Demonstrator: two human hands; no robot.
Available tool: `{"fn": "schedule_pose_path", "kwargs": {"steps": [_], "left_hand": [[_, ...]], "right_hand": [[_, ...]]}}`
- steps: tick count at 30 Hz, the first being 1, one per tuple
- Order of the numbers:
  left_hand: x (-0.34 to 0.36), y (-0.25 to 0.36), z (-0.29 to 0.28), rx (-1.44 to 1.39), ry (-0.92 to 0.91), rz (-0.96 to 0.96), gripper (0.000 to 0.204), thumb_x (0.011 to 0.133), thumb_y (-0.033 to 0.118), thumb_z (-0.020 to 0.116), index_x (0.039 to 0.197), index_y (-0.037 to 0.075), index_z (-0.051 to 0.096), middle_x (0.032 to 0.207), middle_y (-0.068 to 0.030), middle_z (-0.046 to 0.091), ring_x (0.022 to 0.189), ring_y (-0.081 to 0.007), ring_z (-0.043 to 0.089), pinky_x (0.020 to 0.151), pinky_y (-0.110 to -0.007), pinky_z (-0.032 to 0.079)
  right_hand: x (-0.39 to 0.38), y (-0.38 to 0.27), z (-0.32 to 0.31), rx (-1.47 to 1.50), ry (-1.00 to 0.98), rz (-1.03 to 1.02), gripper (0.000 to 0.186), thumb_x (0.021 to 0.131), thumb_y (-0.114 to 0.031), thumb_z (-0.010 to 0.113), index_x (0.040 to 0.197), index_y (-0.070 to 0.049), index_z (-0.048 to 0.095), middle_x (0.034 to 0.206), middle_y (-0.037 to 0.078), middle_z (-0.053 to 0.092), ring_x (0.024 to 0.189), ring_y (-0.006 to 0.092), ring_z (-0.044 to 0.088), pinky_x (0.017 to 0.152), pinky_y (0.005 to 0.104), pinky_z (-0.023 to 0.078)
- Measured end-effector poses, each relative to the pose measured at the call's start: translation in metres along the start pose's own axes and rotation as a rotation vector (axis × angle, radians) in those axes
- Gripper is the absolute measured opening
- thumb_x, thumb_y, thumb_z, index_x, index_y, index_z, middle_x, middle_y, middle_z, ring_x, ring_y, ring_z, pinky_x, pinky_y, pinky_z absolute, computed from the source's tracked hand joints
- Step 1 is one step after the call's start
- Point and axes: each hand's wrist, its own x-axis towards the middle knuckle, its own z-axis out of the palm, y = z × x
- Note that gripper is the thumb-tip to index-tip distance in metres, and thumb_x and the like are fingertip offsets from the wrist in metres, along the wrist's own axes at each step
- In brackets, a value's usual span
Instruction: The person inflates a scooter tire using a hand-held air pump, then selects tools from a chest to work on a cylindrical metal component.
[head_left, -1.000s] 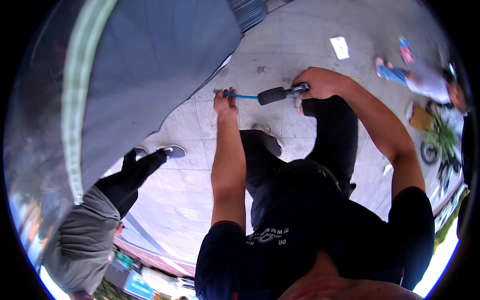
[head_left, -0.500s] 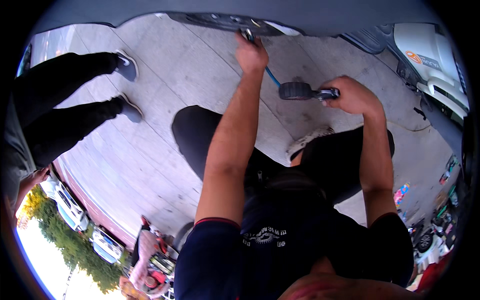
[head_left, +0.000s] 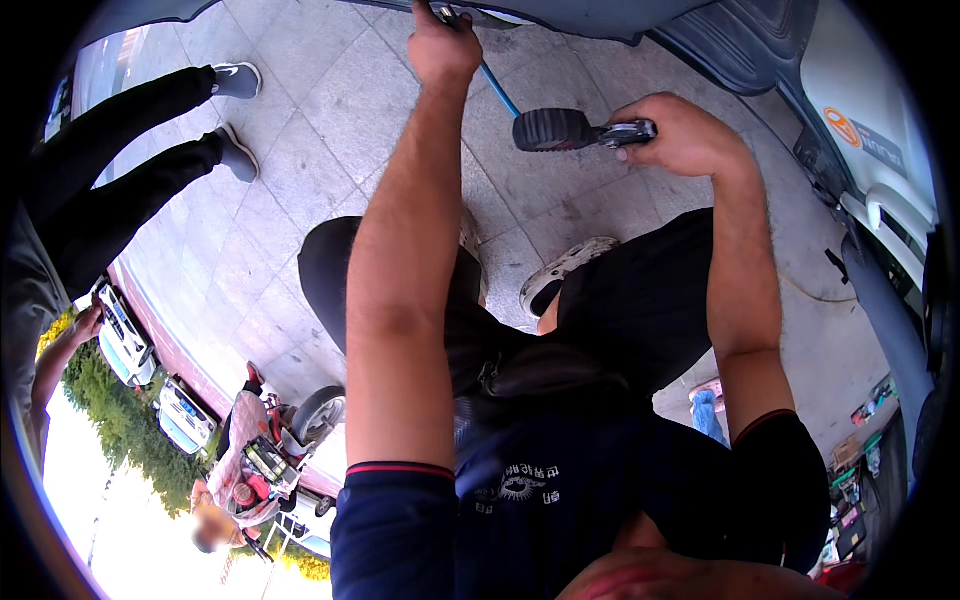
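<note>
My left hand (head_left: 442, 50) grips a small dark fitting (head_left: 450, 18) on the end of a blue hose (head_left: 498, 88), up against the lower edge of a grey vehicle body (head_left: 610, 16), beside a partly hidden wheel. My right hand (head_left: 682, 138) is closed on the metal trigger handle (head_left: 625, 133) of a tire inflator, whose round, black rubber-covered gauge (head_left: 550, 130) hangs between my two hands with the hose running from it. My bent knees and shoes lie below, over grey paving.
A standing person's dark-trousered legs (head_left: 120, 160) are at left. Behind are a person with a motorbike (head_left: 315, 415) and parked cars (head_left: 183, 410). A white vehicle part with an orange sticker (head_left: 875, 120) is at right, near a thin hose (head_left: 820, 295) on the ground and some clutter.
The view has swung round and I sit lower. My left hand has gone forward to the vehicle's edge with the hose end. The inflator stays in my right hand, now turned with it.
</note>
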Motion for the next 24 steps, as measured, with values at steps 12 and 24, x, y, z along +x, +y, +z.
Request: {"fn": "schedule_pose_path", "kwargs": {"steps": [12,24], "left_hand": [[-0.023,0.024,0.021,-0.059,0.061,0.054,0.072,0.092,0.023,0.068,0.154,0.005,0.036,0.086,-0.0194,0.073,0.081,-0.0417,0.070,0.074,-0.054,0.054],[-0.026,0.009,0.046,-0.214,0.198,0.032,0.073,0.087,0.011,0.067,0.153,0.005,0.037,0.085,-0.0211,0.072,0.078,-0.0422,0.070,0.071,-0.053,0.053]], "right_hand": [[-0.011,0.032,0.001,-0.006,0.033,0.117,0.030,0.083,-0.014,0.079,0.109,-0.001,0.072,0.081,0.011,0.068,0.074,0.0207,0.061,0.072,0.0364,0.049],[-0.012,0.037,0.002,-0.030,0.067,0.074,0.031,0.082,-0.015,0.080,0.109,-0.001,0.071,0.079,0.011,0.066,0.073,0.0210,0.058,0.071,0.0365,0.048]]}}
